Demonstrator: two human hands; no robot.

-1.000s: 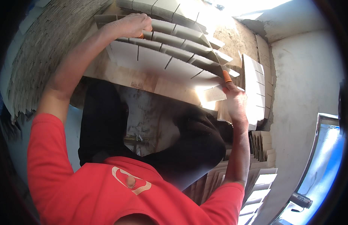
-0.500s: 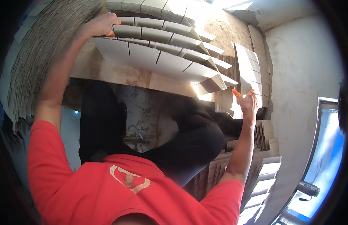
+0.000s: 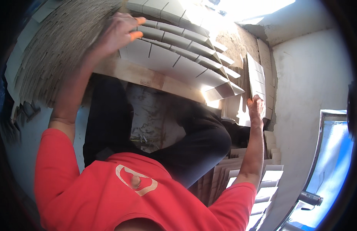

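Okay so the left hand (image 3: 119, 34) is pretty blurry, but its fingers look spread apart right by the left ends of a pale cardboard divider (image 3: 161, 59); can't tell if they're touching it. Right hand (image 3: 257, 109) is at the near end of a stack of slotted white strips (image 3: 256, 75), and I can't tell if its fingers are closed on one. Both have orange finger covers (image 3: 136, 35) on.

The divider's sitting on the wooden counter (image 3: 128, 73): several long rows, narrow gaps between them, front panel leaning toward the person with dark slots cut in. Another strip stack (image 3: 169, 7) lies behind it, plus a huge grey cardboard pile (image 3: 59, 50) off left.
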